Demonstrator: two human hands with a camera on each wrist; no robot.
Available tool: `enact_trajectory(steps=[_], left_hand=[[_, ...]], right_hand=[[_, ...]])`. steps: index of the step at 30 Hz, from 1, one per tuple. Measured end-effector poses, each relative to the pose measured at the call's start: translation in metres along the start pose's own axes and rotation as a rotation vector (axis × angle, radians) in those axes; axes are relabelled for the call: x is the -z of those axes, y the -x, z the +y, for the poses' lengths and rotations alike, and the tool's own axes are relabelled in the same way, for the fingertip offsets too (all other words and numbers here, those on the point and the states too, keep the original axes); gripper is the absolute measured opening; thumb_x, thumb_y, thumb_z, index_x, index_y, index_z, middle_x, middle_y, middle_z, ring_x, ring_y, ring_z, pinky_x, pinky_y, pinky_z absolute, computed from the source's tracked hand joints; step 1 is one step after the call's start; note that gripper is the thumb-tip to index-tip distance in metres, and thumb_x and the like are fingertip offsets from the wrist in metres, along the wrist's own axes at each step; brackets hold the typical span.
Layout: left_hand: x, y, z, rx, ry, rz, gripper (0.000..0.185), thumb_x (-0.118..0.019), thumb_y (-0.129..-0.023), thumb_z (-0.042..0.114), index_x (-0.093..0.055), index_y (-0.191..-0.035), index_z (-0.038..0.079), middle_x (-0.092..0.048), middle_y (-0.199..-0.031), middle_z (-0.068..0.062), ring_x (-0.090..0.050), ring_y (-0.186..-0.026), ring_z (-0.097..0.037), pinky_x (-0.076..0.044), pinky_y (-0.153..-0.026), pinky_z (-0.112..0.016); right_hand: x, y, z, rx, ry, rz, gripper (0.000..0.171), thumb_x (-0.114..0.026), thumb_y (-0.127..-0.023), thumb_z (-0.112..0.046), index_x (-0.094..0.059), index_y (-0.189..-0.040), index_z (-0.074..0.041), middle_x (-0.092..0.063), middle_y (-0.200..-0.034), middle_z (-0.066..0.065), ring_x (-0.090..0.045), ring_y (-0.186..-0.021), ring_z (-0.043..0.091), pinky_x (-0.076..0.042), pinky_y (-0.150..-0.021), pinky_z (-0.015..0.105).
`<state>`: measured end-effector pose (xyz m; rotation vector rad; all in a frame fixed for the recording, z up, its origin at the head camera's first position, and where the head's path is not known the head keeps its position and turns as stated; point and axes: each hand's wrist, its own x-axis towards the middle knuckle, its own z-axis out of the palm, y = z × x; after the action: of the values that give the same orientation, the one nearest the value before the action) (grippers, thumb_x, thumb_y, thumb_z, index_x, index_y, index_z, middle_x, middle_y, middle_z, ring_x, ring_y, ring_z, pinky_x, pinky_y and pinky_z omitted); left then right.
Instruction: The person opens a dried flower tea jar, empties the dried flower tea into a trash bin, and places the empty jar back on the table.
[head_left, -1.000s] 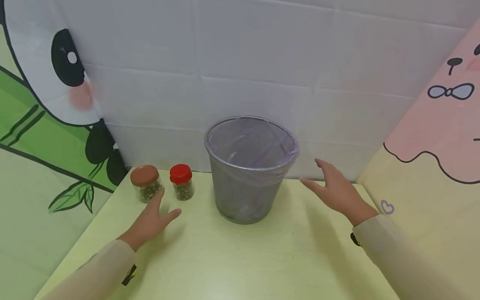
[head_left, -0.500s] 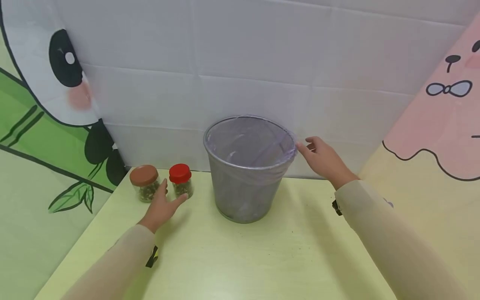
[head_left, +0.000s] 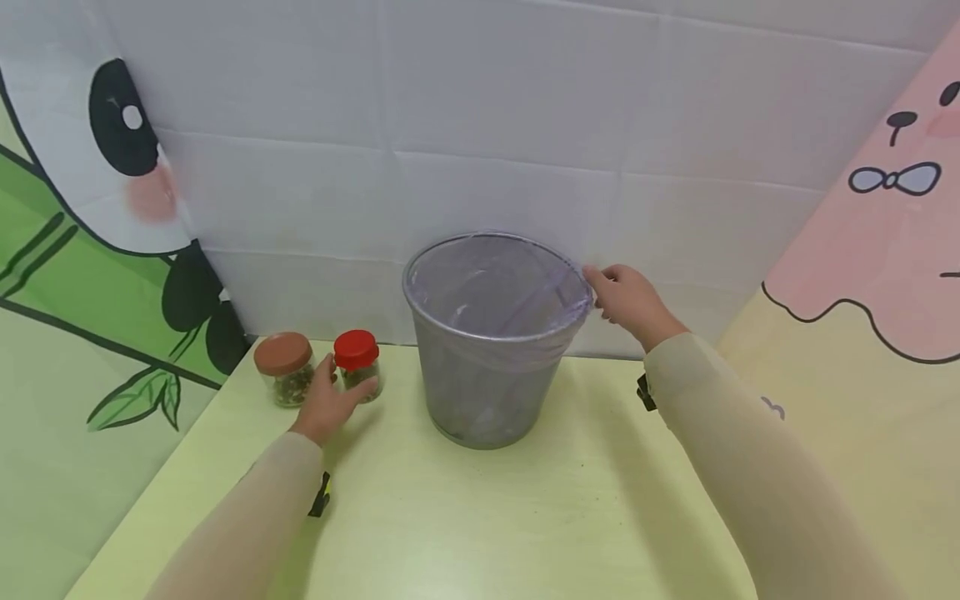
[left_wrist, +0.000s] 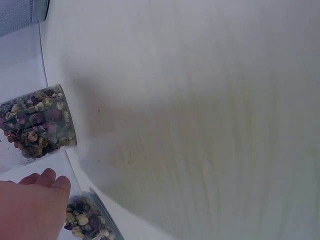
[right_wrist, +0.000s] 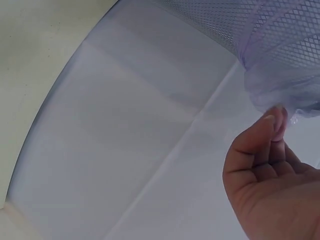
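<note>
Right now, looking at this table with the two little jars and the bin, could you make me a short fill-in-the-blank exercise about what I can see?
1. The left hand touches the jar with the ____ lid.
2. The right hand is at the rim of the mesh bin, which is lined with a thin ____ bag.
3. The jar with the brown lid stands to the ____ of the other jar in the head view.

Missing words: red; plastic; left

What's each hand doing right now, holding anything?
Left hand: fingers curled round the red-lidded jar, gripping it.
Right hand: at the bin's rim, fingertips pinching the purple bag liner.
</note>
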<state>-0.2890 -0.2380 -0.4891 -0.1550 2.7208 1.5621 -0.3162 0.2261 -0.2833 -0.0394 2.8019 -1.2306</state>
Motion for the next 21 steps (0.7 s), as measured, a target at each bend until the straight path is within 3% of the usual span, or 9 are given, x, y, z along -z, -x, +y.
enact_trajectory(steps=[5, 10, 17, 21], left_hand=[[-0.005, -0.007, 0.0, -0.038, 0.039, 0.041, 0.104, -0.073, -0.094, 0.048, -0.009, -0.164, 0.005, -0.019, -0.167, -0.023, -0.021, -0.151, -0.047, -0.022, -0.117, -0.067], [-0.01, -0.011, 0.002, -0.003, 0.108, 0.051, 0.111, -0.077, -0.089, 0.052, -0.008, -0.164, 0.006, -0.024, -0.164, -0.021, -0.025, -0.15, -0.044, -0.022, -0.118, -0.066], [-0.012, -0.018, 0.002, 0.067, 0.182, 0.088, 0.115, -0.08, -0.086, 0.053, -0.009, -0.163, 0.006, -0.024, -0.165, -0.02, -0.026, -0.15, -0.041, -0.023, -0.119, -0.061], [-0.012, -0.023, -0.003, 0.086, 0.193, 0.089, 0.113, -0.081, -0.087, 0.049, -0.008, -0.164, 0.007, -0.022, -0.166, -0.019, -0.024, -0.151, -0.041, -0.022, -0.12, -0.061]], right_hand=[[-0.005, -0.007, -0.007, -0.013, 0.006, -0.005, 0.068, -0.043, -0.106, -0.053, -0.047, -0.148, 0.0, -0.056, -0.135, 0.018, -0.055, -0.119, 0.036, -0.046, -0.104, 0.054], [-0.012, -0.011, -0.011, 0.006, 0.012, -0.007, 0.059, -0.041, -0.108, -0.04, -0.044, -0.151, 0.001, -0.05, -0.146, 0.019, -0.048, -0.131, 0.036, -0.041, -0.109, 0.055], [-0.021, -0.017, -0.012, 0.012, 0.006, 0.018, 0.05, -0.04, -0.109, -0.031, -0.05, -0.148, -0.002, -0.058, -0.117, 0.015, -0.055, -0.094, 0.027, -0.049, -0.08, 0.041], [-0.024, -0.017, -0.012, 0.009, -0.012, 0.023, 0.049, -0.04, -0.11, -0.031, -0.049, -0.149, -0.002, -0.058, -0.11, 0.013, -0.054, -0.087, 0.023, -0.047, -0.075, 0.038]])
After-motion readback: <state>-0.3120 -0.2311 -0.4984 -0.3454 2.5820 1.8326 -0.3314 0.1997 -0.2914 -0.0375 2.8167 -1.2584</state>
